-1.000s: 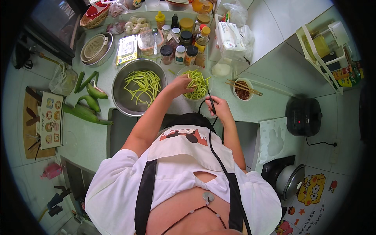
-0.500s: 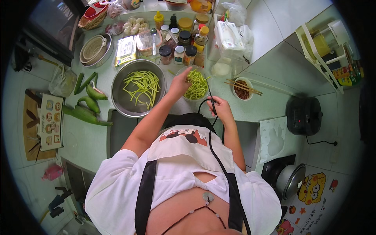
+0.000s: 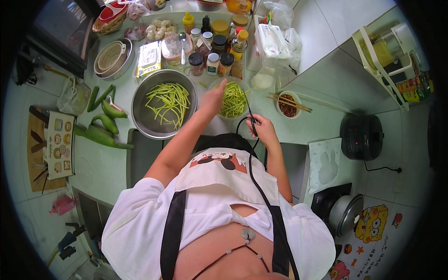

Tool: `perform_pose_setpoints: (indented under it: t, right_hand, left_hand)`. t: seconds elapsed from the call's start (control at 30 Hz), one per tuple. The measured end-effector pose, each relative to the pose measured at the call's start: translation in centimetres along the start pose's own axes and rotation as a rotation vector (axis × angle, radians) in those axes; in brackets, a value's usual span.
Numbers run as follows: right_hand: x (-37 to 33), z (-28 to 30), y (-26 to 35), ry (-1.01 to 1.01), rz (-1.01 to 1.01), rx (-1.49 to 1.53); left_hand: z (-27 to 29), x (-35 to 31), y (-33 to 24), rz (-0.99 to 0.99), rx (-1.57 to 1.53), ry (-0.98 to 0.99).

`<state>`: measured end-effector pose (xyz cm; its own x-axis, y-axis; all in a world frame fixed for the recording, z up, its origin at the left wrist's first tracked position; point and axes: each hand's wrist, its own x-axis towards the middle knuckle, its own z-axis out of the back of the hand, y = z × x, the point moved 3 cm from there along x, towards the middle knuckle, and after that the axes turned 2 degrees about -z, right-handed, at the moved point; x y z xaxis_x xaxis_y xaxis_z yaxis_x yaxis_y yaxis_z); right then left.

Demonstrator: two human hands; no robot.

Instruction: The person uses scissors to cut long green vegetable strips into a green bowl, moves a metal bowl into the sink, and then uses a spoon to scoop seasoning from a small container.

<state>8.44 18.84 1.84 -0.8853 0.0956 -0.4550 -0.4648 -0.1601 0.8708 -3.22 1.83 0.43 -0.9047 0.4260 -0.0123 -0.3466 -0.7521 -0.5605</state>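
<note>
Gripped by the right hand (image 3: 262, 128), a slim black tool (image 3: 253, 122) points forward along the right edge of the green stems (image 3: 234, 100); the left hand (image 3: 213, 99) overlaps their left, hold unclear to me.

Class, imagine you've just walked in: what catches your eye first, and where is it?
Probably the round, shiny steel bowl of slender green stems, left of centre, and the smaller, clear round bowl of similar stems to its right, with the bare left hand at its left side. Lower right of that, the bare right hand holds a slim, dark, pointed tool. The bright yellow cartoon sticker at the picture's lower right also stands out.
</note>
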Motion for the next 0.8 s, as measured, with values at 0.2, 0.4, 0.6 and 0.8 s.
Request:
perform_pose_setpoints:
  t: [0.2,0.4,0.6,0.8]
  right_hand:
    - [0.0,-0.2,-0.1,-0.016,0.0,-0.07]
    - [-0.2,-0.4,0.0,-0.001,-0.014,-0.076]
    - [-0.1,-0.2,-0.8,-0.011,-0.019,-0.066]
    - [-0.6,-0.4,-0.3,-0.018,-0.044,-0.062]
  left_hand:
    - [-0.7,-0.5,1.1,-0.232,0.222,-0.22]
    - [-1.1,-0.5,0.6,-0.179,0.266,-0.201]
    - [-1.3,0.4,1.0,-0.078,0.234,-0.094]
    - [-2.1,0.7,1.8,-0.077,0.238,-0.11]
